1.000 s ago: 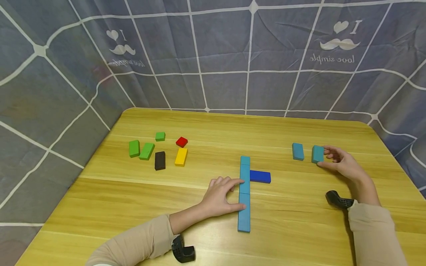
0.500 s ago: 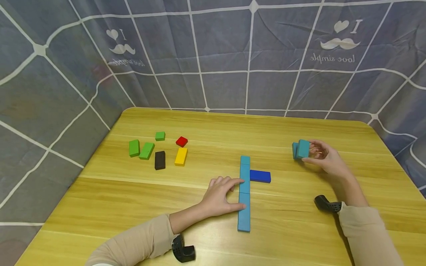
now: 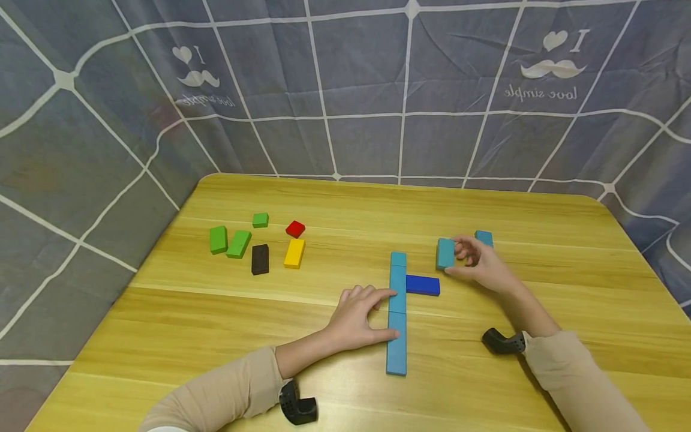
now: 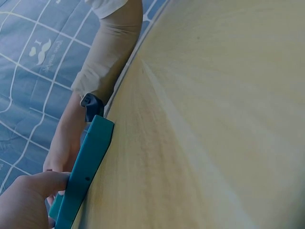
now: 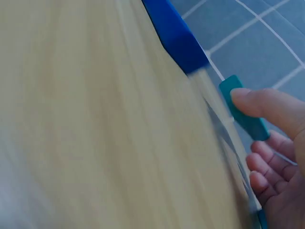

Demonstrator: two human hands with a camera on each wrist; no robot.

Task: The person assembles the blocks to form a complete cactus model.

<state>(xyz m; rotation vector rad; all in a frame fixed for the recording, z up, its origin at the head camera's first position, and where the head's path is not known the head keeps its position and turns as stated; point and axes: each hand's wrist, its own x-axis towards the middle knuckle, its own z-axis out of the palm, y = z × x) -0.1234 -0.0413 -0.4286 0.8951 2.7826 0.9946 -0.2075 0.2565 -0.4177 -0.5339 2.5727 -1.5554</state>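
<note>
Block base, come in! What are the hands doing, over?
Left hand touching light-blue row. Right hand pinching light-blue block, apart from row. Dark-blue block beside row, maybe in the way.

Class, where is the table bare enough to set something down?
Bare: between the yellow block and the teal column; also between that column's near end and the right sleeve. Crowded: around the black block, near green blocks and red block.

head view: bright | table (image 3: 345,387): soft glare | right-wrist view: streaky (motion blur)
</note>
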